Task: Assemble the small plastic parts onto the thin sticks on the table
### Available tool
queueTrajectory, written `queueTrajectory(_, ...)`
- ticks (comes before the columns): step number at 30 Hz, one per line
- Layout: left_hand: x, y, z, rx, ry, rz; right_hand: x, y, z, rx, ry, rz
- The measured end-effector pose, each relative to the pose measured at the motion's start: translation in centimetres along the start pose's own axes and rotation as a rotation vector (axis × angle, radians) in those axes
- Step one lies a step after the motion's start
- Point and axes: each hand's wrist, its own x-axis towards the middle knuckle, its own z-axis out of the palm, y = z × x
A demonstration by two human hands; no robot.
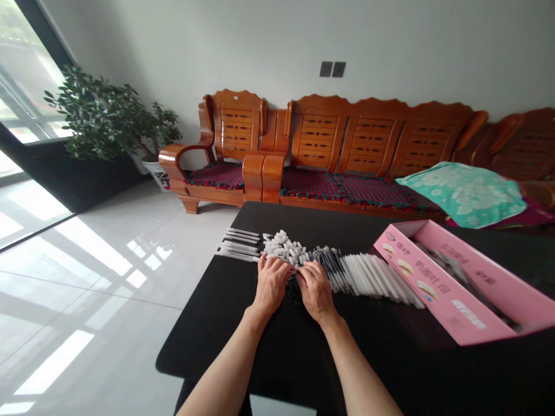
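On a black table (243, 341) lie a pile of small white caps (284, 245), a heap of thin dark refills (323, 257) and a row of white pen barrels (377, 277). My left hand (271, 283) and my right hand (315, 289) rest side by side at the near edge of the cap pile, fingers curled down onto the parts. Both seem to pinch a small pen part, too small to name. A few assembled white pens (238, 245) lie to the left of the caps.
A long pink cardboard box (451, 300) lies open on the right of the table. Behind the table stand a wooden armchair (217, 150) and a wooden sofa (381, 150) with a green pillow (463, 193). A potted plant (104, 118) stands by the window.
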Motion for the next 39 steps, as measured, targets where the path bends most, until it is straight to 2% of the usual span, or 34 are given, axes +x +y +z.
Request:
queueTrajectory(3,-0.1,-0.1,0.0,-0.065,0.108,-0.022,-0.1,0.2,0.1,0.039,0.021,0.019)
queueTrajectory(6,-0.2,-0.9,0.1,-0.185,0.325,-0.244,-0.2,0.6,0.0,0.072,0.146,0.081)
queueTrajectory(7,-0.3,-1.2,0.2,-0.249,0.359,-0.340,-0.2,0.7,0.0,0.078,0.189,0.099)
queueTrajectory(9,-0.3,-1.9,0.5,-0.450,0.313,-0.500,-0.2,0.8,-0.1,0.095,0.231,0.111)
queueTrajectory(12,-0.1,-2.5,1.0,-0.900,0.156,-0.633,0.0,0.5,-0.1,0.131,0.187,0.081)
queueTrajectory(14,0.1,-2.6,1.2,-1.111,0.144,-0.689,0.0,0.3,0.0,0.147,0.139,0.060)
queueTrajectory(16,0.2,-2.5,1.3,-1.212,0.186,-0.732,0.0,0.1,0.1,0.154,0.102,0.056)
queueTrajectory(20,0.3,-2.5,1.1,-1.275,0.240,-0.740,-0.2,0.2,0.3,0.157,0.053,0.075)
queueTrajectory(29,0.2,-2.3,1.2,-1.246,0.214,-0.697,-0.1,0.2,0.4,0.200,0.016,0.057)
queueTrajectory(39,0.1,-2.3,1.3,-1.198,0.220,-0.692,0.0,0.0,0.3,0.250,0.015,0.155)
